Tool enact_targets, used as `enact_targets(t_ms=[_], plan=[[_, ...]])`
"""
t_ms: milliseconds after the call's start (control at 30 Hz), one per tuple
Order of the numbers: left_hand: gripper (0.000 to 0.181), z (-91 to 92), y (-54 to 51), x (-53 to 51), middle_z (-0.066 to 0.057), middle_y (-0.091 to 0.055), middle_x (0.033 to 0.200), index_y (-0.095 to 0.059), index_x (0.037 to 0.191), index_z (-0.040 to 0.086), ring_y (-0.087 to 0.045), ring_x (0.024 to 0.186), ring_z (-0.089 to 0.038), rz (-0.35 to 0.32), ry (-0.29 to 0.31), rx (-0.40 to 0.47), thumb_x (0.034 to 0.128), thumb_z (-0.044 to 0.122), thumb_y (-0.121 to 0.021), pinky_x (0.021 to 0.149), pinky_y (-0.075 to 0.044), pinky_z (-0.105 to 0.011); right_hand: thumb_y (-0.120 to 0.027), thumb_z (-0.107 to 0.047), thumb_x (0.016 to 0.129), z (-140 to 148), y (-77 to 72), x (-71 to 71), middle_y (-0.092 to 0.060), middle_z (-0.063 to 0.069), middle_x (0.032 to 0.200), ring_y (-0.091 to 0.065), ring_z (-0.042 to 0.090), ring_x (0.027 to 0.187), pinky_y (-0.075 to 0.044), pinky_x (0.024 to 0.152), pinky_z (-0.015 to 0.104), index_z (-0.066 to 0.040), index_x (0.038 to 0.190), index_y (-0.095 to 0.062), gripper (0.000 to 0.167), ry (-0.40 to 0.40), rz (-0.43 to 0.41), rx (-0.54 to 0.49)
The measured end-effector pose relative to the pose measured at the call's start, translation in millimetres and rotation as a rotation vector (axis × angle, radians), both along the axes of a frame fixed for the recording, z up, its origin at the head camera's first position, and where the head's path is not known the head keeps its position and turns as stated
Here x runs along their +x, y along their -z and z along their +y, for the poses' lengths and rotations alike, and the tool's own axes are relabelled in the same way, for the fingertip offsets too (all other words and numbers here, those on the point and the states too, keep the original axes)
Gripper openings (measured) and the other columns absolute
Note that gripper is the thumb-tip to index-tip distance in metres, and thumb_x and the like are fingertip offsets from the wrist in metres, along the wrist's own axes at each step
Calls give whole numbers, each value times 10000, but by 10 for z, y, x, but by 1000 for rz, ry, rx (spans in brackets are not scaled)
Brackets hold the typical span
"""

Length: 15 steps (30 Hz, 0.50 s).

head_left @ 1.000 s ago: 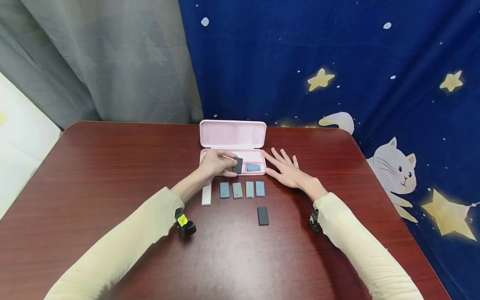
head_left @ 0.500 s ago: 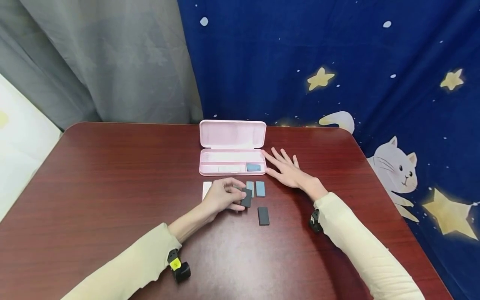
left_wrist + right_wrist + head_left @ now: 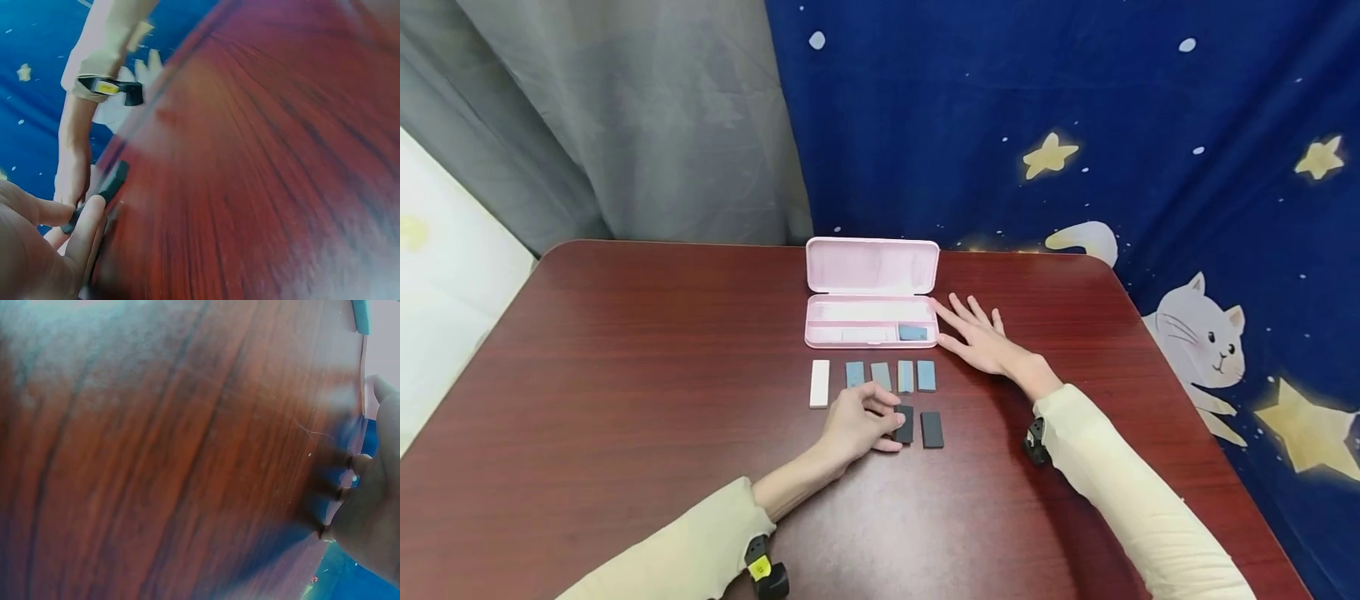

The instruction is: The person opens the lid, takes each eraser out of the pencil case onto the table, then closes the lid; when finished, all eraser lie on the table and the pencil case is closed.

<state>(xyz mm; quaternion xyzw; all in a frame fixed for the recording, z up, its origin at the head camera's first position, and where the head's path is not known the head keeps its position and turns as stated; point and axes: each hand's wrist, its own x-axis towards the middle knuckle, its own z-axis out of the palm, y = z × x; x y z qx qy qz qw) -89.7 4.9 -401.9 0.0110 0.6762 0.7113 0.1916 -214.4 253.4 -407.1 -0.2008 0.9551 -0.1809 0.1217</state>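
My left hand (image 3: 853,423) pinches a black eraser (image 3: 906,425) between thumb and fingers, low at the table top, left of a second black eraser (image 3: 932,430). In the left wrist view, dark eraser (image 3: 114,181) shows past my fingertips. Behind the left hand, a row holds a white eraser (image 3: 819,384), a blue eraser (image 3: 854,373), a grey one (image 3: 881,377), a striped one (image 3: 906,377) and another blue one (image 3: 927,376). My right hand (image 3: 981,342) lies with spread fingers at the right end of an opened pink pencil case (image 3: 823,323), its thumb and a finger touching the case edge.
Inside the case's front right compartment lies a blue eraser (image 3: 913,332), and a white piece (image 3: 863,335) lies left of it. The case lid (image 3: 872,265) leans back near the far edge of the brown table (image 3: 662,358). A curtain (image 3: 910,125) hangs behind.
My left hand has brought the black eraser from over the pencil case toward the front, down beside the other black eraser. The right hand keeps its place at the case.
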Motion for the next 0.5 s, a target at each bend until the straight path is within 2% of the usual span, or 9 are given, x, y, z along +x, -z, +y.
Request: enact_targets(t_ms=[200,500], plan=[[160,15,-14,-6,-157,-622,822,-622,1001,-69,-687,691,-298,62,6,-74,849,-70,-672,575,-584,-357,-380,-528,1004,19,5,-24,-17,103,1609,74,367,1445,82,1073,667,-363,1549,-83,642,12,8,2],[160,39,34,8,-150,-634,785,-620,987,-61,-691,651,-290,64,-12,-83,841,-68,-685,564,-582,-348,-360,-538,1005,7,28,-13,-3,99,1609,88,359,1444,90,1073,664,-366,1548,-68,640,1,-4,11]])
